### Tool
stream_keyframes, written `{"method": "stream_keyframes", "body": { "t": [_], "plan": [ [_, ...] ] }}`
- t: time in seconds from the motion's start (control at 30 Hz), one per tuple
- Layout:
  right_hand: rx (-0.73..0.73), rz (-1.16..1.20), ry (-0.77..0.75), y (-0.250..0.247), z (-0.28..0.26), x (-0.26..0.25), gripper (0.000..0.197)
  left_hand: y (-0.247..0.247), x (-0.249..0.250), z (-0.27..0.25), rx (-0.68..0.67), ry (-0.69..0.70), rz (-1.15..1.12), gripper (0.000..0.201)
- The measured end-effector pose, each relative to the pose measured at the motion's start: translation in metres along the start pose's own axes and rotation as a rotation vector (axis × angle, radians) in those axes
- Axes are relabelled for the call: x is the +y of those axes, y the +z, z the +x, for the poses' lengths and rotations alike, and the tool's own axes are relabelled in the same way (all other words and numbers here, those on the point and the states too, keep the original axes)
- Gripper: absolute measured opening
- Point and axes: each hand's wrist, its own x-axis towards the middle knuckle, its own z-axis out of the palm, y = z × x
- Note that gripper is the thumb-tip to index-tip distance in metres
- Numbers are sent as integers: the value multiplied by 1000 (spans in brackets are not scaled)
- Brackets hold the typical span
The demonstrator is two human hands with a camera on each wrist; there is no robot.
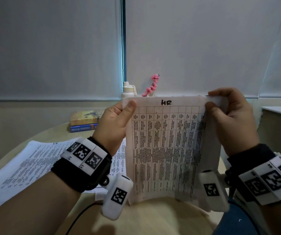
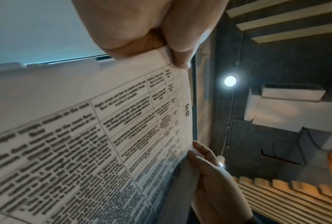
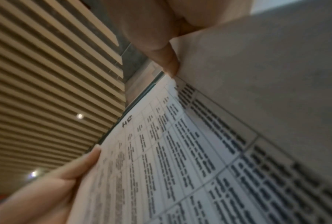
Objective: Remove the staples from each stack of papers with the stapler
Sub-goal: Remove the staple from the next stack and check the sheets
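A stack of printed papers point(image 1: 167, 146) marked "HR", with a table of text, is held upright above the table. My left hand point(image 1: 117, 119) pinches its top left corner between thumb and fingers. My right hand point(image 1: 228, 116) pinches the top right corner, where the sheets point(image 3: 238, 75) fan apart. In the left wrist view my left hand point(image 2: 169, 45) grips the paper point(image 2: 84, 151), and the right hand's fingers point(image 2: 203, 153) show at the far corner. No stapler is in view.
More printed sheets point(image 1: 31, 163) lie on the round wooden table point(image 1: 153, 217) at the left. Two books point(image 1: 83, 122) are stacked at the back, beside a white bottle point(image 1: 128, 90) and pink flowers point(image 1: 151, 85). A black cable point(image 1: 80, 216) crosses the front edge.
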Motion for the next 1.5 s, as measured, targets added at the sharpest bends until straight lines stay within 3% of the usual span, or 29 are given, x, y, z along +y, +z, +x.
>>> {"method": "stream_keyframes", "body": {
  "t": [0.07,0.13,0.2,0.3,0.37,0.5,0.7,0.87,1.03,1.23,1.33,1.5],
  "plan": [
    [14,-198,-38,0,-2,-1,28,2,1,0,15,37,55,33],
    [29,-572,-217,6,-5,-8,35,4,2,0,31,88,128,36],
    [-57,-828,-402,18,-8,-24,44,7,3,1,37,125,168,34],
    [-300,-835,-368,42,-7,-46,42,12,2,1,42,161,172,28],
    [-374,-874,-368,52,-5,-49,36,15,0,1,68,177,165,23],
    [-358,-912,-421,62,-1,-48,21,19,-4,3,121,186,100,24],
    [-415,-927,-456,68,0,-49,30,17,-7,2,165,200,82,19],
    [-376,-865,-460,69,3,-48,27,9,-11,-2,49,120,190,30],
    [-405,-869,-556,74,2,-47,41,8,-12,-3,17,110,273,17],
    [-374,-838,-625,82,0,-51,49,12,-12,0,52,120,318,16],
    [-354,-878,-570,67,3,-55,48,10,-10,-3,37,106,282,14],
    [104,-722,-246,-5,-7,-24,77,0,-7,-5,64,68,221,29]
  ]
}}
